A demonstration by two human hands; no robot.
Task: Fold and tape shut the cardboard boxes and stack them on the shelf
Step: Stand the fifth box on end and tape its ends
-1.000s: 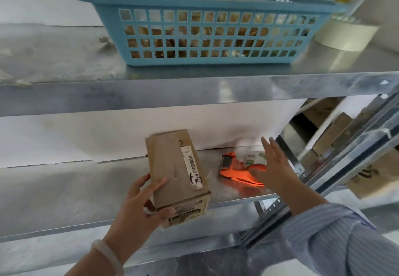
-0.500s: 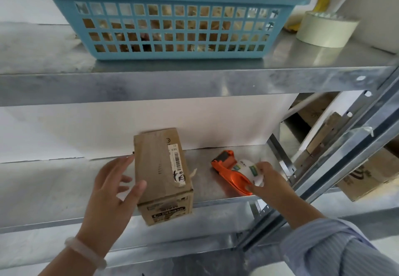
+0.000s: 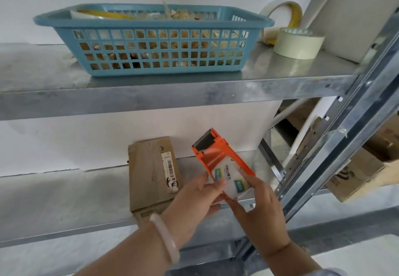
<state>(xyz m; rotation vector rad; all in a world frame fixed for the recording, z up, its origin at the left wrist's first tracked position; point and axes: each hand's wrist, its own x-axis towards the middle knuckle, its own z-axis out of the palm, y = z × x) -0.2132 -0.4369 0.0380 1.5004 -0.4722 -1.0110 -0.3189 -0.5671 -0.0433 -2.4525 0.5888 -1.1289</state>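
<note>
From the head camera, looking down over the person's arms, both hands are closed on the orange tape dispenser (image 3: 223, 163), lifted clear of the lower shelf (image 3: 64, 200): the left hand (image 3: 194, 202) pinches its near left edge, the right hand (image 3: 257, 206) grips the right side and underside, with the toothed cutter pointing up and away. The cardboard box (image 3: 151, 178) lies on that shelf just left of the hands, untouched, its near end overhanging the front lip a little, barcode label up. I'd judge the box light and fairly stiff, though its creased faces would dent under a hard squeeze; better to take it across the two long sides, palms flat, not by the flaps. The dispenser looks like rigid plastic, easy to hold by its body, but the blade end wants keeping away from the fingers. On the upper shelf (image 3: 172, 90) sit a blue basket (image 3: 155, 48) and a tape roll (image 3: 298, 43), well apart from the hands.
</note>
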